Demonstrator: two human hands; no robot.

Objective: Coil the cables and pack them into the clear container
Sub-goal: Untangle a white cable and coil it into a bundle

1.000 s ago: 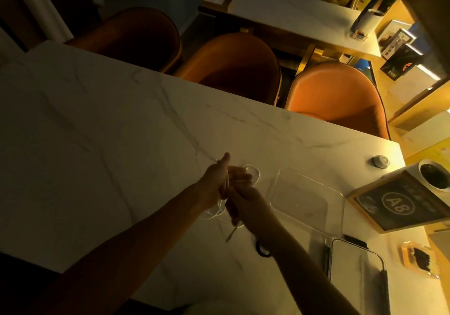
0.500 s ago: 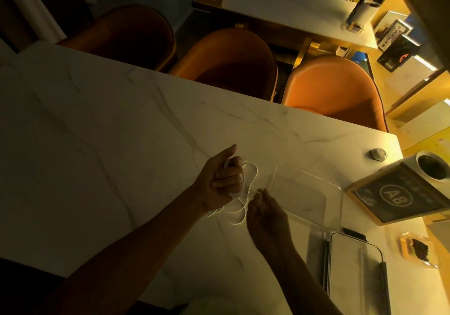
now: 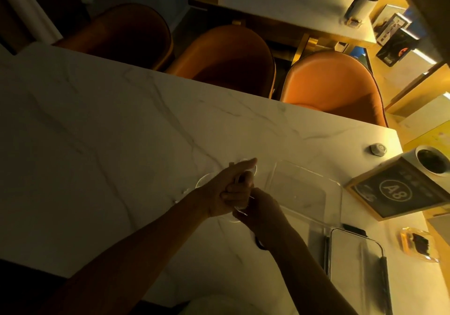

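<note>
On the marble table (image 3: 121, 132), right of centre: two bare hands brought together over a thin white cable (image 3: 203, 180).

Left hand (image 3: 226, 188): fingers curled round a bundle of cable loops, thumb stretched forward; loops show at its far side and beneath it, hanging down to the tabletop.

Right hand (image 3: 261, 208): pressed against the left from the near side, fingers tucked under it at the cable; the dim light leaves it unclear whether they pinch the strand or only touch it.

Clear container (image 3: 338, 192): rectangular, lidless, standing just right of the hands, apart from them; no cable lies inside.

Container lid (image 3: 358, 266): clear with dark edges, flat on the table near the right forearm.

Sign marked A8 (image 3: 399, 192): dark face, wooden frame, propped at the table's right end, beyond the container.

Small round object (image 3: 378, 149): grey, near the far right corner.

White cup (image 3: 432, 161): behind the sign, dark inside.

Amber dish (image 3: 418, 244): near the right edge, holding something dark.

Three orange chairs (image 3: 333, 83): drawn up along the far side of the table.
</note>
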